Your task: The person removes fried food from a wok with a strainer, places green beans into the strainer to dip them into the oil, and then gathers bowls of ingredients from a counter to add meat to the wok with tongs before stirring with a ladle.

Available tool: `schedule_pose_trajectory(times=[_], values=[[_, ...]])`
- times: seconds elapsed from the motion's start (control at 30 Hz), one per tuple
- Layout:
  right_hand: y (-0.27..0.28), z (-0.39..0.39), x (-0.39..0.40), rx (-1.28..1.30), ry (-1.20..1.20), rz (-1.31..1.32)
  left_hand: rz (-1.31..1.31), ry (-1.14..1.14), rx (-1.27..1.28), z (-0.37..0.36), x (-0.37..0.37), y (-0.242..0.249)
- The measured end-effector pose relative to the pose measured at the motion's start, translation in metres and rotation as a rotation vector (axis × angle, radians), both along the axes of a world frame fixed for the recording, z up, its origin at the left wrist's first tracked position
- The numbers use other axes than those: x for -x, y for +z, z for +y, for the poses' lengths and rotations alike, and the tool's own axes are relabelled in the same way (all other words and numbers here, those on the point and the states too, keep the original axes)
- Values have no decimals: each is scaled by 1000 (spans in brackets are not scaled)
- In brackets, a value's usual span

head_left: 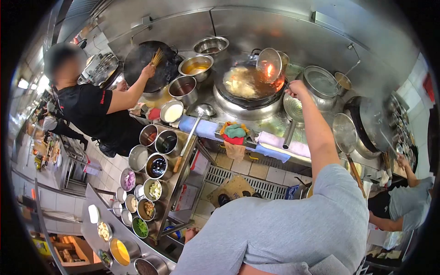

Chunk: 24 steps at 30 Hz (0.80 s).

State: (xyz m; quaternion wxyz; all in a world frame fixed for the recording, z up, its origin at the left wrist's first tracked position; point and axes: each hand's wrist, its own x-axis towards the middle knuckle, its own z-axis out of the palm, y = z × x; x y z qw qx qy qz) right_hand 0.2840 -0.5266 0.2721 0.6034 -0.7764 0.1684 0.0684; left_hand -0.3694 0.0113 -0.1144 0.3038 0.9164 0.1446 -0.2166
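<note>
Out in front, my right hand (pixel 298 89) is closed round the handle of a round metal strainer (pixel 269 64). The strainer is tilted over the right side of a large wok (pixel 233 101), where orange flame glows. Pale food (pixel 243 81) bubbles in the wok's dark liquid, with steam above. Just below my right hand lies a perforated ladle (pixel 294 109), its handle toward me. Low beside my body, my left hand (pixel 191 234) shows only in part near the cart's corner; its fingers are mostly hidden behind my shirt.
A person (pixel 87 101) at left holds a bamboo brush (pixel 156 57) over another wok (pixel 151 64). Metal pots of sauces and chopped ingredients crowd a cart (pixel 183 172), with a ladle (pixel 205 110) across it. Another person (pixel 408 201) works at right. Folded cloths (pixel 284 143) line the stove's edge.
</note>
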Motion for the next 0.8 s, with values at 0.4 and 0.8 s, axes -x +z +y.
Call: schedule_pose_trajectory(times=[0.4, 0.8], values=[[-35, 52, 24, -584, 149, 97, 88, 693, 720, -13, -29, 46], [22, 21, 111, 106, 202, -227, -46, 482, 480, -57, -86, 72]])
